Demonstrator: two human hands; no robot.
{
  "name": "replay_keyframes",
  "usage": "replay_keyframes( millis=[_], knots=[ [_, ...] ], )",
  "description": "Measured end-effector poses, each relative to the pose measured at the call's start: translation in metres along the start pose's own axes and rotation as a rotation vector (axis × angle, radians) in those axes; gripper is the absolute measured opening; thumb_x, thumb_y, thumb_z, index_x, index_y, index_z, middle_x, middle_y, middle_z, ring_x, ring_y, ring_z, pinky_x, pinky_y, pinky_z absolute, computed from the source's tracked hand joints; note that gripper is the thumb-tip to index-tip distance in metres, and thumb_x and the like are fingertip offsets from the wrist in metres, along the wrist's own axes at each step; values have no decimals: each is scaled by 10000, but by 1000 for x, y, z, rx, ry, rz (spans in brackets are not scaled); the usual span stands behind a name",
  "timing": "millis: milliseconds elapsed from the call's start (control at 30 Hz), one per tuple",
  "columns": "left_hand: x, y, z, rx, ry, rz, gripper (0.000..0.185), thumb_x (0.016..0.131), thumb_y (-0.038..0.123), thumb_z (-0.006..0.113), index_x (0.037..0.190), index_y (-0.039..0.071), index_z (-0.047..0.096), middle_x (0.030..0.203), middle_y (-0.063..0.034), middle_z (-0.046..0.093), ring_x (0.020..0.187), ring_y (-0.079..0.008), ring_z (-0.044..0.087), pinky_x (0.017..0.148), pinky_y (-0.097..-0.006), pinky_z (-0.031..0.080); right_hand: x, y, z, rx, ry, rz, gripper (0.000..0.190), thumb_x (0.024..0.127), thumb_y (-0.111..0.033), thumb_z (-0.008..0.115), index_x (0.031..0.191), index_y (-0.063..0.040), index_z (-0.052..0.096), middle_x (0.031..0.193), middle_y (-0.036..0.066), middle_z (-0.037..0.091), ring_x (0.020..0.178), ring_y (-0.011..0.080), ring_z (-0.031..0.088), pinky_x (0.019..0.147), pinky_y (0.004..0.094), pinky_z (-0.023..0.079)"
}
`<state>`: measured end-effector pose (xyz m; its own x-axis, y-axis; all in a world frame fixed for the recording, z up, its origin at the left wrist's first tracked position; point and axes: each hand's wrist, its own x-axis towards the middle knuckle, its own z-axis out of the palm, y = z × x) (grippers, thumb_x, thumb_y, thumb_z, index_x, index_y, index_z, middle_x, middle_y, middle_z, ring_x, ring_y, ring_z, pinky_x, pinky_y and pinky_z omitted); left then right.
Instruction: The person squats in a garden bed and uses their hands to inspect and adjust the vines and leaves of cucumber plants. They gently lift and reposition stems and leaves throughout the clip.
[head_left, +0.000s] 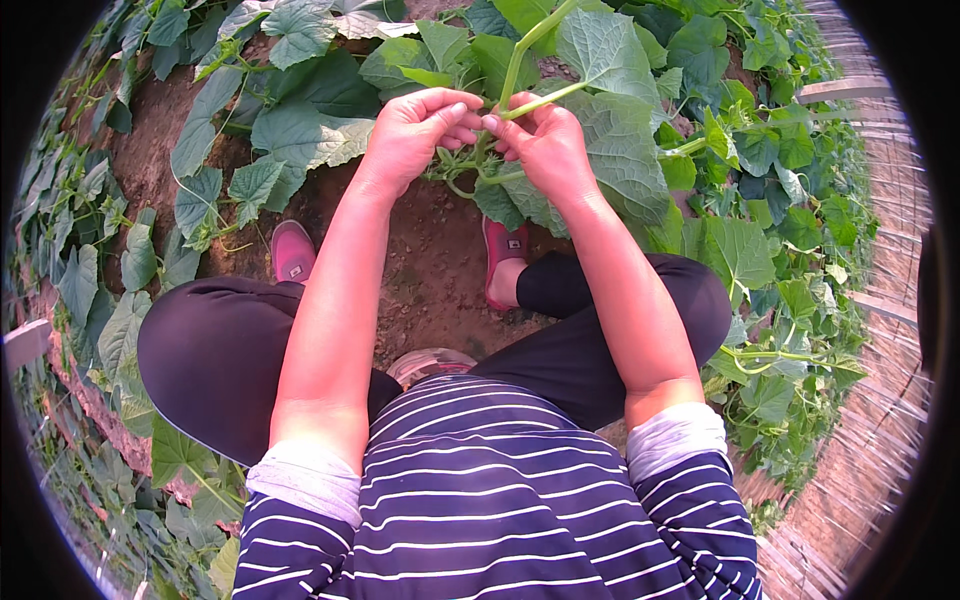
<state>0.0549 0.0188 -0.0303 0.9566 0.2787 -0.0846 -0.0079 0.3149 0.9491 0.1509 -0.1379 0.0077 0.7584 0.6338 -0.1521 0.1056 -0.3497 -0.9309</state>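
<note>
Before me stands a cucumber-like vine, its thick green stem rising between my two hands. My right hand is closed around the stem where a leaf stalk branches off, the thumb in front and fingers partly behind. The stalk carries a broad leaf. My left hand meets the right one from the other side of the stem, thumb and fingertips drawn together. Whether something thin is pinched there is hidden. Small shoots and curled tendrils hang just under the fingers.
Leafy vines spread over the soil at left and right. My pink shoes rest on bare brown soil between my bent knees. Pale slatted matting or straw runs along the right edge, blurred.
</note>
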Motion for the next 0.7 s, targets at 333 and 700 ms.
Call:
replay_keyframes(
  millis=[333, 700],
  knots=[
    [7, -34, -6, 345, 279, 101, 260, 889, -17, 571, 1124, 22, 673, 989, -23, 703, 896, -89, 629, 844, -253, 496, -3, 7, -7, -17, -29, 41, 163, 928, -149, 660, 1013, -13, 630, 828, 9, 646, 711, 78, 585, 645, 230, 479],
    [1, -35, 10, 983, -87, 348, 399, 765, -29, 661, 1142, 103, 656, 1277, -74, 566, 1207, -312, 513, 1018, -400, 443, -7, 5, -4, -34, -73, 10, 127, 920, -113, 646, 987, -5, 641, 757, 11, 630, 667, 73, 556, 624, 244, 466]
  ],
)
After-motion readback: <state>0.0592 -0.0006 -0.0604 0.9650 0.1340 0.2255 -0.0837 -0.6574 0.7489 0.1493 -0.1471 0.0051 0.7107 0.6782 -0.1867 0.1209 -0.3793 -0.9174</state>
